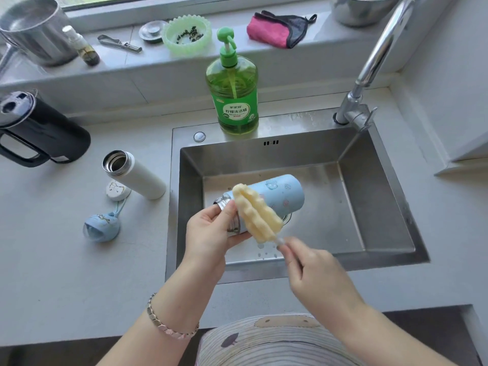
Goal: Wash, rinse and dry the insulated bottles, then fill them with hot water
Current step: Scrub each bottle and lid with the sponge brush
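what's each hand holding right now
Left hand: grips the blue bottle near its mouth, over the sink.
Right hand: pinches the handle of the yellow sponge brush.

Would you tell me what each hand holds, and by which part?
Left hand grips the blue bottle near its neck; right hand pinches the sponge brush by its handle.

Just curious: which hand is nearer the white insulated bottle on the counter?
Left. The left hand, gripping the pale blue bottle, is right of the white bottle; the right hand, holding the yellow sponge brush, farther right.
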